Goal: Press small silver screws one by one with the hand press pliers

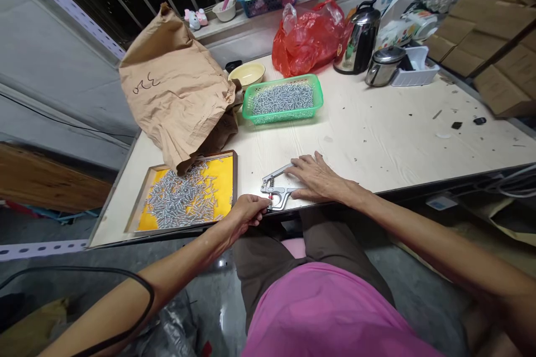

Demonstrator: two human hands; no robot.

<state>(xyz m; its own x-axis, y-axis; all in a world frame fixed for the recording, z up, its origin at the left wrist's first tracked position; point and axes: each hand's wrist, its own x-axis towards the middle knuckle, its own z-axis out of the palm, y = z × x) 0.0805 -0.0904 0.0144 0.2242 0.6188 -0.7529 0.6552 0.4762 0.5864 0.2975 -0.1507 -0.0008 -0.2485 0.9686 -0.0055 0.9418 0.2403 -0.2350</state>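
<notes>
A silver hand press tool (pixel 281 192) with a spring and a long lever lies at the table's front edge. My right hand (pixel 316 178) rests over its lever and handle from the right, fingers bent round them. At the tool's jaw end, my left hand (pixel 250 209) pinches with thumb and forefinger; what is between the fingertips is too small to make out. Left of it, a shallow tray (pixel 235 178) with a yellow lining holds many small metal pins (pixel 176 198). Behind, a green basket (pixel 320 95) is filled with similar metal pins.
A large brown paper bag (pixel 176 83) leans over the tray's back edge. Along the back stand a cream bowl (pixel 247 73), a red plastic bag (pixel 307 39), a kettle (pixel 359 39), a metal pot (pixel 383 70) and a white basket (pixel 416 75). Small scraps lie at the right.
</notes>
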